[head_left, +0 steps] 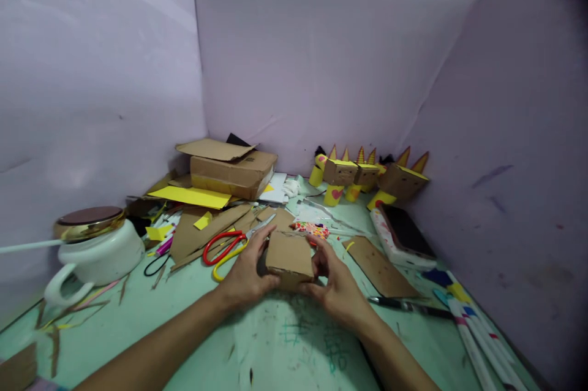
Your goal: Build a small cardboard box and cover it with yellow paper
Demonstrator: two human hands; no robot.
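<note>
- Cardboard box point(289, 253), small, sits at the center of the frame, slightly low, its top flap facing up.
- Left hand point(248, 271) grasps its left side; right hand point(337, 287) grasps its right side, thumbs near the lower front edge.
- Red and yellow scissors point(225, 250) lie just beside the left hand, crowding that side.
- Beyond the box, paper scraps and a patterned wrapper point(316, 230) sit close.
- Right of the right hand are a brown cardboard strip point(383, 268) and a black pen point(408, 306).
- Toward the bottom center, green tabletop point(271, 348) gives room between the forearms.
- Purple panels point(340, 72) bound the left, back and right.
</note>
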